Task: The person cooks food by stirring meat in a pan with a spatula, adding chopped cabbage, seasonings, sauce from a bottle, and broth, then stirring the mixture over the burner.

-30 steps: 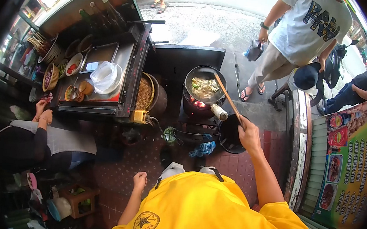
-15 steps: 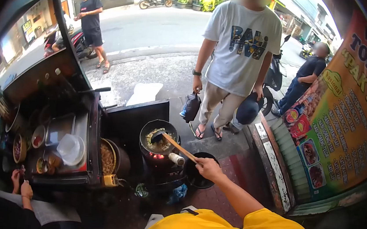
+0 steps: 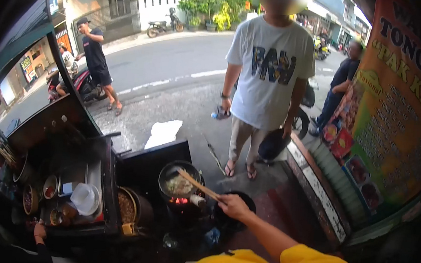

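My right hand (image 3: 234, 206) is closed round the end of a long wooden-handled utensil (image 3: 198, 183), whose far end reaches over the wok. Pale food (image 3: 178, 185) lies in the dark wok (image 3: 164, 172), above glowing coals (image 3: 179, 200). The wok's wrapped handle (image 3: 198, 200) points towards my right hand, with nobody holding it. Of my left hand only a sliver, if anything, shows at the bottom edge, too little to read its fingers.
A cart at the left holds bowls (image 3: 50, 187), a plastic container (image 3: 84, 198) and a tray. A co-worker's hand (image 3: 40, 230) is at its edge. Beside the stove are a basket of food (image 3: 125, 207) and a black bucket (image 3: 252, 202). A person in a white shirt (image 3: 269, 71) stands beyond.
The view has tilted up towards the street. My right hand still holds the utensil, which has shifted in the wok. My left hand, seen closed a second ago, has dropped out of clear view.
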`<state>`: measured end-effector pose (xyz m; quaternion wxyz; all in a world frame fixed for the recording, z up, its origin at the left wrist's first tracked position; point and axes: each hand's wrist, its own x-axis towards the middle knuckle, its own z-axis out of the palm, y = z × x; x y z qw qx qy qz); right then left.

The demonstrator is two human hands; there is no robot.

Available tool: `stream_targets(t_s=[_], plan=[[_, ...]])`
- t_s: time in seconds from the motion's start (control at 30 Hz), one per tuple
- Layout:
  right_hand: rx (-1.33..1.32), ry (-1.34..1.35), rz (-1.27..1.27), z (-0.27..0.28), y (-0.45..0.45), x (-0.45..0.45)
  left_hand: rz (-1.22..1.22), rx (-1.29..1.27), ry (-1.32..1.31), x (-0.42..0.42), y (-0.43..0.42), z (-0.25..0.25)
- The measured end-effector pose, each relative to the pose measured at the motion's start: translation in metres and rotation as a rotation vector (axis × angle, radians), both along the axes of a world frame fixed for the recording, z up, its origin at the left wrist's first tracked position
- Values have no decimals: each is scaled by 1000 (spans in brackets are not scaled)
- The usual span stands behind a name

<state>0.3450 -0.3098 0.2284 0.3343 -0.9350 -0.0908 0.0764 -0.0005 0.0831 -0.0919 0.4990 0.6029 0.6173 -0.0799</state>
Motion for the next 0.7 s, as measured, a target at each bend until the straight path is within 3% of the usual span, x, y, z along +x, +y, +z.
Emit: stream_targets(t_s=[0.27,0.33,0.37,0.4,0.47,0.57,0.7], plan=[[55,32,6,-24,-11,12,-37,87,-112,2,-8,-9],[120,-183,-9,-33,-4,14,-1141,720,-438,-30,-1,-15],[160,-180,-20,-45,0,15,-856,335,-632,-40,-28,6],[208,-199,-19,-56,3,26,-147,-97,-225,-8,-67,87],[177,-67,13,-61,2,35,-67,-126,-221,-15,-73,92],[158,-151,61,-32,-10,25,151,-155,-254,-20,-84,103],[140,-94,102,-20,-24,9,146,-126,-245,-72,-107,98]])
